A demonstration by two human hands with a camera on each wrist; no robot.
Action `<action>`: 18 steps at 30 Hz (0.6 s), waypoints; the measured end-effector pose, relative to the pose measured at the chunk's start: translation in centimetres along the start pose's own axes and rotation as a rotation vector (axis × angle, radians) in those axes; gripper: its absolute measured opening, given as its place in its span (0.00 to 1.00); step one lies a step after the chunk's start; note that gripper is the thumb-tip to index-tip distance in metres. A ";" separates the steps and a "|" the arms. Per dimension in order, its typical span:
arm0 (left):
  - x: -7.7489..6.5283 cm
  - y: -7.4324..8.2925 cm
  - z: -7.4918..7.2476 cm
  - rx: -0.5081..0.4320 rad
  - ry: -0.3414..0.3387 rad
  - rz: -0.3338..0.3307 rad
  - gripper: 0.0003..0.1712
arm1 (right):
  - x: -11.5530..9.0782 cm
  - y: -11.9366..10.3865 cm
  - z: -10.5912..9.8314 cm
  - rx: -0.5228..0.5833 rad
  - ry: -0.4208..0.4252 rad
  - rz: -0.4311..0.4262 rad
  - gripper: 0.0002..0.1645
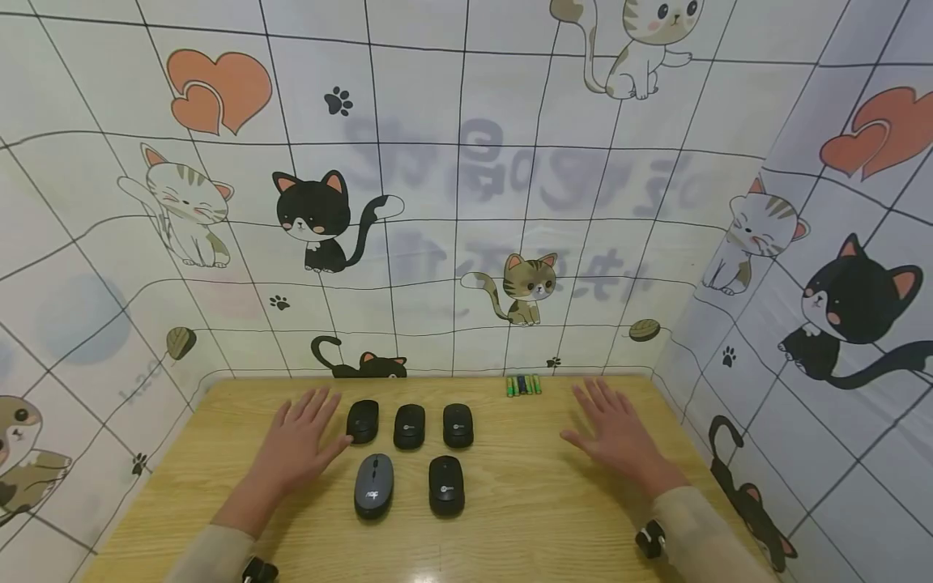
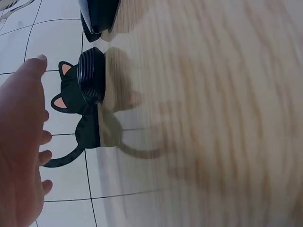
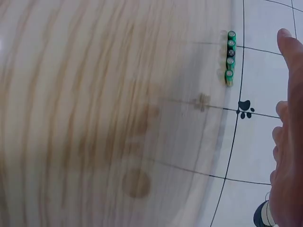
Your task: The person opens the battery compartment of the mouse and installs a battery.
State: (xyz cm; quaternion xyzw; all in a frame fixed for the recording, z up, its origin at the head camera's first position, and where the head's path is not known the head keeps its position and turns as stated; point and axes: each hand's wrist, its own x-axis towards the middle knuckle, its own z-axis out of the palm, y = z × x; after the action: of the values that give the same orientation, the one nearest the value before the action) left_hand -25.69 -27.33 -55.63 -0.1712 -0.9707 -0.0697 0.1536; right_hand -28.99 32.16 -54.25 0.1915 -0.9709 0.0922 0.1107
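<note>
My left hand (image 1: 302,441) is held with fingers spread over the left of the table, its thumb nearest the back-left black mouse (image 1: 363,422). Beside that mouse stand two more black computer mice, a middle one (image 1: 410,427) and a right one (image 1: 457,426). In front of them lie a grey mouse (image 1: 374,487) and a black mouse (image 1: 446,486). My right hand (image 1: 615,433), also spread and holding nothing, is over the right side. A row of green batteries (image 1: 524,385) lies to its left at the back edge; the right wrist view shows these batteries (image 3: 230,56) end-on.
The light wooden table (image 1: 539,518) meets a white cloth backdrop (image 1: 430,97) with a grid and cartoon cats. The cloth also rises along the left and right sides. Dark devices are strapped at both wrists, the right one (image 1: 650,538) near the sleeve cuff.
</note>
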 end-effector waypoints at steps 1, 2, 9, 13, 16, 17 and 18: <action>0.1 0.0 0.1 -0.004 0.001 0.003 0.49 | 0.1 -0.2 0.0 0.012 0.004 -0.001 0.58; 0.2 0.0 0.1 -0.009 0.001 0.004 0.49 | 0.1 -0.3 0.0 0.021 0.007 -0.003 0.58; 0.9 0.4 0.3 -0.150 0.036 -0.015 0.47 | 0.6 -0.9 0.7 0.120 0.031 0.004 0.59; 1.6 0.9 0.3 -0.267 0.072 0.018 0.43 | 0.8 -1.5 0.8 0.271 0.029 0.050 0.59; 2.1 1.4 0.5 -0.339 0.067 0.044 0.42 | 1.0 -1.9 1.1 0.389 0.019 0.081 0.58; 2.3 1.6 0.6 -0.362 0.062 0.049 0.41 | 1.1 -2.0 1.2 0.420 0.016 0.087 0.58; 2.4 1.8 0.7 -0.381 0.055 0.050 0.41 | 1.2 -2.1 1.3 0.451 0.012 0.091 0.57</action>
State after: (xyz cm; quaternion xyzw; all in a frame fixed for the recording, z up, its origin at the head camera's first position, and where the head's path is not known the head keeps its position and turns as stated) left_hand -27.40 -24.75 -55.35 -0.2194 -0.9308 -0.2532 0.1465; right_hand -29.45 29.51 -54.88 0.1667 -0.9326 0.3131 0.0666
